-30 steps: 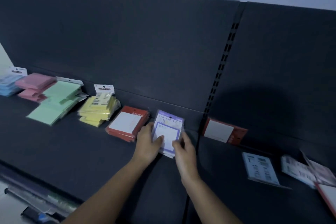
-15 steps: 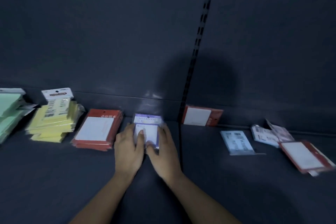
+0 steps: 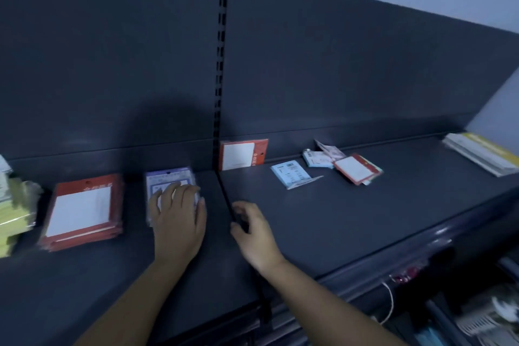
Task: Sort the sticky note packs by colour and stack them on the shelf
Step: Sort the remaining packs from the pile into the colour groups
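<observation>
Your left hand (image 3: 177,215) lies flat on the purple sticky note pack (image 3: 168,178), fingers straight and slightly spread, pressing on its front half. That pack sits on the dark shelf (image 3: 365,222) just left of the slotted upright (image 3: 220,64) in the back panel. Your right hand (image 3: 252,230) is in front of the upright, at the seam between the two shelf boards, fingers loosely curled and holding nothing; whether it touches the shelf you cannot tell.

Further left of the upright, beside the purple pack, is a stack of red packs (image 3: 81,211), and beyond it, at the picture's edge, a blurred stack of yellow packs (image 3: 14,213).

Just right of the upright one red pack (image 3: 243,154) leans against the back panel. Further right a light blue pack (image 3: 292,174) lies flat, then a loose heap with another red pack (image 3: 355,168) on top. Well to the right of the upright is a pile of yellow-and-white packs (image 3: 480,153).
</observation>
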Tool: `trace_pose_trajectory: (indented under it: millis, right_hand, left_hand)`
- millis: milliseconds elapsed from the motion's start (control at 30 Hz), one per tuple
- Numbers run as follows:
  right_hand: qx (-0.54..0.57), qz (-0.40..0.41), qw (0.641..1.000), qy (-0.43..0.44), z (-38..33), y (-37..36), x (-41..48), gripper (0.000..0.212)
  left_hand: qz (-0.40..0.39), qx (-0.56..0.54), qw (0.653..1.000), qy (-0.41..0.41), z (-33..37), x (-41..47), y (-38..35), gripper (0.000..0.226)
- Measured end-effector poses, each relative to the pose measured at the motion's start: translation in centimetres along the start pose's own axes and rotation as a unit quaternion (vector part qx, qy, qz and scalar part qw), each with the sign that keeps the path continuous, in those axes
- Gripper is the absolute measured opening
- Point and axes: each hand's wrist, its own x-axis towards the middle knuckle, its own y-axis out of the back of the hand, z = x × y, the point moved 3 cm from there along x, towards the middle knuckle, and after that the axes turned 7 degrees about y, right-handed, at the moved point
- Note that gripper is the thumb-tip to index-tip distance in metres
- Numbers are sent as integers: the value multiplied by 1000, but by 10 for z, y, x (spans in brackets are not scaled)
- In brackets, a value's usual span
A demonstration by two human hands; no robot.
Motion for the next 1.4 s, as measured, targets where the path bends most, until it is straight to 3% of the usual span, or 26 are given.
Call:
trace_pose_trajectory:
  millis: [133,267,400,633,867,1033,1167,1267,1400]
  right_hand:
    - [-3,59,997,-53,10,46,-16,27]
    - [-49,119,989,-72,15,88,-27,25]
    - [-83,162,974,-134,32,128,-43,20]
    - [-116,193,957,-183,62,197,-60,16]
    - [-196,169,950,-172,102,258,-36,38]
    - [-281,118,947,-106,129,292,5,69]
    - [-319,50,944,-75,153,303,34,91]
    - [-362,1,932,-24,167,306,51,90]
    - [-364,-4,931,15,180,315,65,77]
  left_hand:
    - [-55,-52,996,-42,34,-11,-7,38]
    - [-95,-44,992,-76,69,-12,-19,16]
    - [-155,7,987,-46,93,-13,-38,36]
    - [-158,7,983,-97,161,-13,-70,44]
    - [-144,26,986,-80,220,3,-110,45]
    - [-186,146,968,-82,257,35,-150,56]
    - [-242,164,953,-83,277,51,-182,61]
    - [-266,159,946,-91,286,53,-198,60]
    - [-216,169,956,-109,300,49,-203,44]
